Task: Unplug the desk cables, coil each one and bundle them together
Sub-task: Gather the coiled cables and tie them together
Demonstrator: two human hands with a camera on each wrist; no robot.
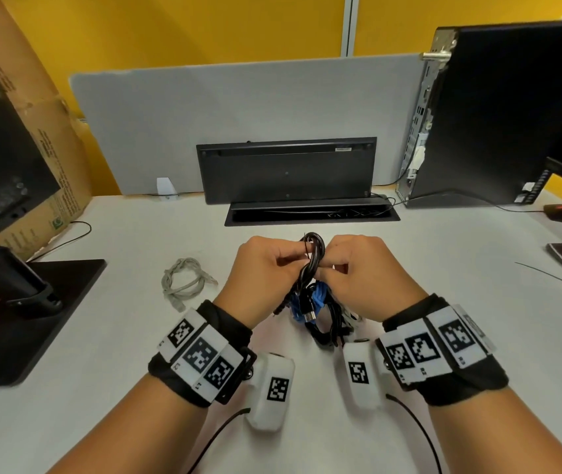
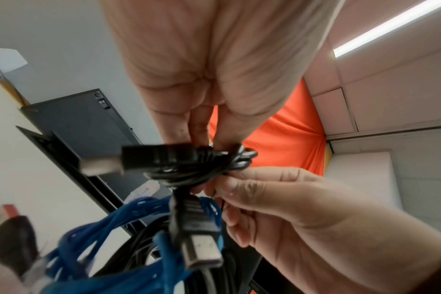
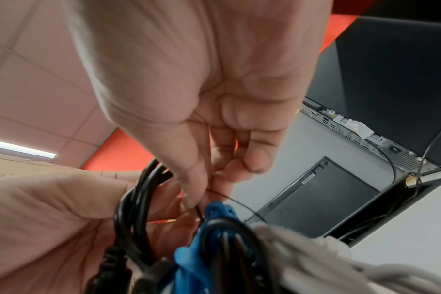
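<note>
Above the middle of the worktop (image 1: 444, 302), our left hand (image 1: 262, 268) and right hand (image 1: 365, 271) each pinched the black-and-blue cable bundle (image 1: 314, 289), fingers curled tight round a thin tie (image 3: 239, 201). If either pinch slackened, we judged the coils would spring loose; the grey cable (image 1: 183, 282) lay apart, unbundled.

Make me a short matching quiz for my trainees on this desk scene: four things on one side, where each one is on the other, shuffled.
Things:
1. grey cable
2. cardboard box
3. computer tower
4. cable bundle

Places:
A. back right of the desk
B. held between the left hand and right hand
C. coiled on the desk, left of the hands
D. back left of the desk

Pairs: 1-C, 2-D, 3-A, 4-B
</note>
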